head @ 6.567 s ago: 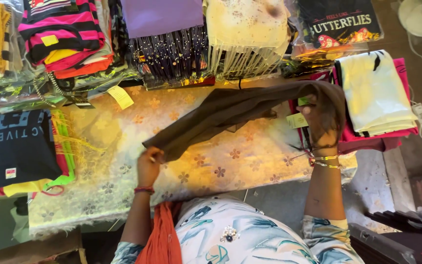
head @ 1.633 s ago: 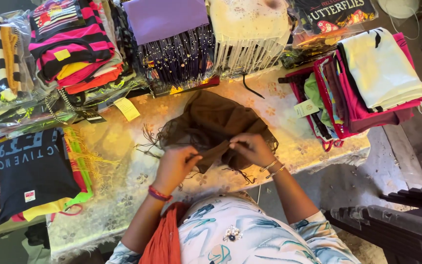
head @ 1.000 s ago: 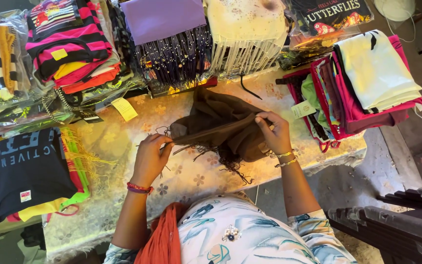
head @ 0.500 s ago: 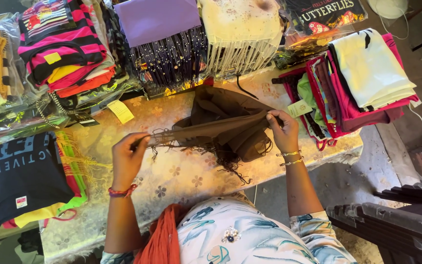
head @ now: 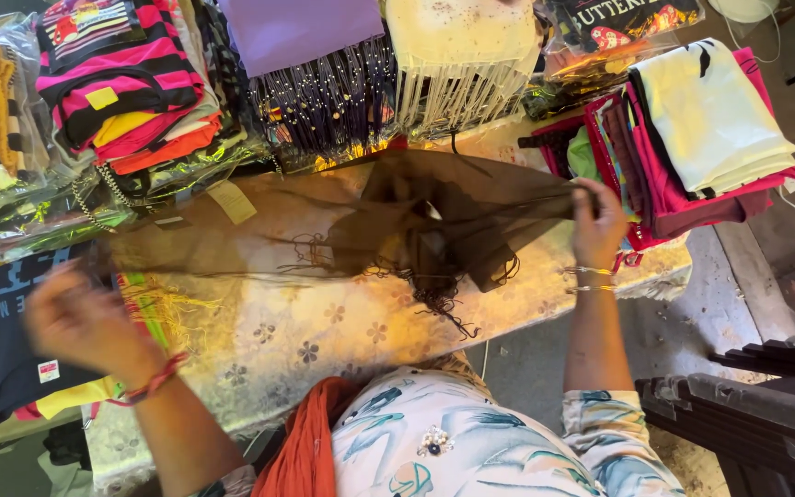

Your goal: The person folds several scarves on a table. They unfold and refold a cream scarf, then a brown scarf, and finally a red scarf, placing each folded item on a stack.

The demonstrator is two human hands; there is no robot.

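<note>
A thin brown scarf (head: 434, 221) with tassels is stretched wide above a floral table cover (head: 324, 322). My right hand (head: 597, 224) grips its right end near the stacked clothes on the right. My left hand (head: 80, 317), blurred by motion, holds the scarf's left end far out at the left, above the dark folded shirt. The scarf's middle bunches and sags onto the table, its fringe trailing toward me.
Piles of folded garments ring the table: striped pink and black clothes (head: 112, 74) at back left, fringed purple (head: 315, 83) and cream pieces (head: 462, 55) behind, a pink and cream stack (head: 701, 129) at right. A dark chair (head: 756, 423) stands at lower right.
My hands have drawn apart: the left swept far out to the left and the right moved rightward, pulling the bunched scarf out into a long stretched span.
</note>
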